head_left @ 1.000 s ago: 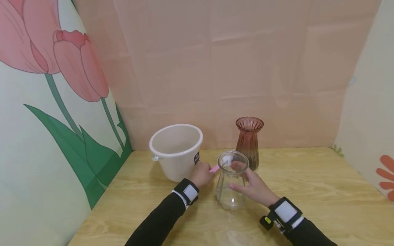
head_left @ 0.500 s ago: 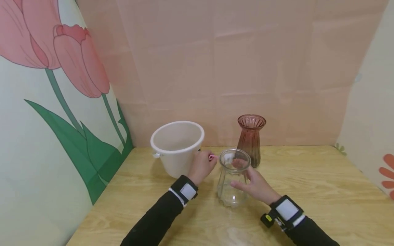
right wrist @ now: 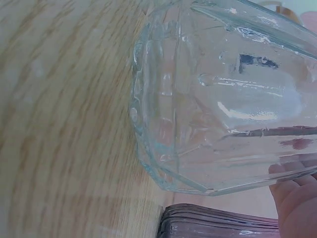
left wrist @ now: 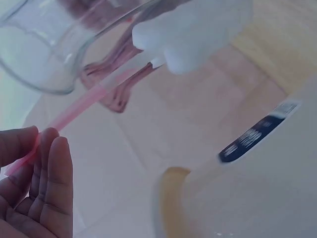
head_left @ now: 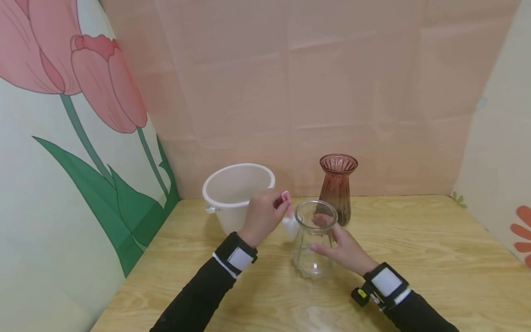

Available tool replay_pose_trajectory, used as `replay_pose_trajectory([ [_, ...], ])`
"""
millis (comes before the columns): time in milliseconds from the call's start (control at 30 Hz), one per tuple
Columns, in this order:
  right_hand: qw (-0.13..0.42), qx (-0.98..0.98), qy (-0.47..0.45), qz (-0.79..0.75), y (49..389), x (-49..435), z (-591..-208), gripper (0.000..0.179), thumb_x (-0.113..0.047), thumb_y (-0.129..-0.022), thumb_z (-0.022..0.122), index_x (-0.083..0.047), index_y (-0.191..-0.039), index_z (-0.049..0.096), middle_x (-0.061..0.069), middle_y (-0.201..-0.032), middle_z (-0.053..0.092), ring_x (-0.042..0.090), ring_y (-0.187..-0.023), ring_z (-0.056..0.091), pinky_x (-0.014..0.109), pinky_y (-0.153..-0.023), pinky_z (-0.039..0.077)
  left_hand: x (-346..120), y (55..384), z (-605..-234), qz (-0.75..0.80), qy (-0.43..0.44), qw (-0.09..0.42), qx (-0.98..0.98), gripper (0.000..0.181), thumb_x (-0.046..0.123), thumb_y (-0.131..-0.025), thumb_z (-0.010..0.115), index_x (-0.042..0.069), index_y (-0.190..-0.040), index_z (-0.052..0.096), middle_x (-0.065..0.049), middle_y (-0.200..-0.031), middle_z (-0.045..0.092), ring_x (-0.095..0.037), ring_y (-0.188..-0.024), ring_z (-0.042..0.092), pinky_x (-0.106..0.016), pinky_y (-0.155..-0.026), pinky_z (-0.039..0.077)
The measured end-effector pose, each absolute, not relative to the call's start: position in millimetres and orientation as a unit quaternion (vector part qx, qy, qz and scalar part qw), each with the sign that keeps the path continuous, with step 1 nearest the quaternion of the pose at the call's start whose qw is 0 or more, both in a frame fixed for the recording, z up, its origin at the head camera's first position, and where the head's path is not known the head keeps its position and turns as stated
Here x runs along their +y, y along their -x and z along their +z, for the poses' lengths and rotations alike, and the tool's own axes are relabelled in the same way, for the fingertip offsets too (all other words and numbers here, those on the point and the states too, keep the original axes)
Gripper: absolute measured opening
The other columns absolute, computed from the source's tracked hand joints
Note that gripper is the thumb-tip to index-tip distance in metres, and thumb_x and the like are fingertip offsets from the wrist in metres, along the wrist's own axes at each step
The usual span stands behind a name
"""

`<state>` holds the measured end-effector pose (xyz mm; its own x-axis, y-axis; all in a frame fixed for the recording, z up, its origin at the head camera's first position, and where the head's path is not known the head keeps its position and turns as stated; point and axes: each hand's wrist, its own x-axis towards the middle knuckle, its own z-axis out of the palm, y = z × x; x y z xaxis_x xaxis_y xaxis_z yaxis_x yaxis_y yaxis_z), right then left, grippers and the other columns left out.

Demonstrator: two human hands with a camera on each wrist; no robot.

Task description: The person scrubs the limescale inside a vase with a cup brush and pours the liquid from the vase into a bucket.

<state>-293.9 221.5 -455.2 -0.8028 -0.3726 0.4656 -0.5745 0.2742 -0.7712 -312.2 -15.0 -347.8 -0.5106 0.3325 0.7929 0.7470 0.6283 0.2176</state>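
Observation:
My left hand [head_left: 263, 214] pinches the pink handle [left wrist: 79, 106] of a sponge brush between thumb and fingers. The brush's white sponge head [left wrist: 198, 37] points down, between the bucket and the clear glass vase [head_left: 309, 263] in the head view. That vase stands upright on the table, its mouth facing up. My right hand [head_left: 346, 249] holds it from the right, thumb on the near side and fingers behind the neck. In the right wrist view, the fingertips [right wrist: 292, 186] show at the glass, and the vase's scalloped base sits on the wood.
A white bucket [head_left: 224, 216] with a dark label [left wrist: 257, 134] stands behind my left hand. Close behind the clear vase is a reddish-brown ribbed glass vase [head_left: 337, 191]. The wooden table [head_left: 415, 244] meets a pink backdrop [head_left: 352, 92] at its far edge.
My left hand has risen from low beside the bucket, lifting the brush handle, and the white sponge head has come into sight left of the clear vase. My right hand stays on the vase.

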Motion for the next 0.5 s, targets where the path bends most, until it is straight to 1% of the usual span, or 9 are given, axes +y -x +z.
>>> replay_pose_trajectory([
  [100, 0.099, -0.793, -0.3, 0.52, 294, 221, -456, 0.067, -0.012, -0.086, 0.075, -0.007, -0.141, 0.038, 0.014, -0.143, 0.045, 0.033, -0.129, 0.045, 0.054, -0.103, 0.034, -19, 304, -333, -0.268, 0.337, 0.382, -0.817, 0.01, 0.009, -0.088, 0.071, 0.007, -0.079, 0.067, 0.0, -0.07, 0.061, -0.011, -0.064, 0.057, -0.018, -0.058, 0.045],
  [167, 0.099, -0.794, -0.299, 0.519, 294, 221, -456, 0.067, -0.011, -0.086, 0.075, -0.006, -0.141, 0.038, 0.013, -0.143, 0.045, 0.032, -0.129, 0.045, 0.054, -0.103, 0.034, -21, 299, -322, -0.258, 0.343, 0.397, -0.811, 0.009, 0.009, -0.088, 0.071, 0.006, -0.08, 0.067, -0.002, -0.072, 0.062, -0.012, -0.066, 0.059, -0.018, -0.059, 0.046],
  [333, 0.095, -0.794, -0.298, 0.521, 294, 221, -456, 0.069, -0.013, -0.086, 0.075, -0.003, -0.142, 0.037, 0.017, -0.143, 0.045, 0.034, -0.124, 0.049, 0.057, -0.102, 0.034, -26, 291, -296, -0.257, 0.374, 0.429, -0.781, 0.006, 0.004, -0.086, 0.072, 0.003, -0.082, 0.067, -0.004, -0.074, 0.063, -0.014, -0.069, 0.061, -0.014, -0.061, 0.048],
  [500, 0.09, -0.793, -0.297, 0.525, 293, 221, -455, 0.07, -0.015, -0.086, 0.075, -0.002, -0.142, 0.036, 0.018, -0.143, 0.044, 0.038, -0.125, 0.046, 0.057, -0.102, 0.033, -28, 277, -269, -0.277, 0.4, 0.435, -0.757, 0.006, 0.001, -0.086, 0.071, 0.0, -0.084, 0.066, -0.008, -0.077, 0.065, -0.016, -0.073, 0.065, -0.013, -0.065, 0.05],
])
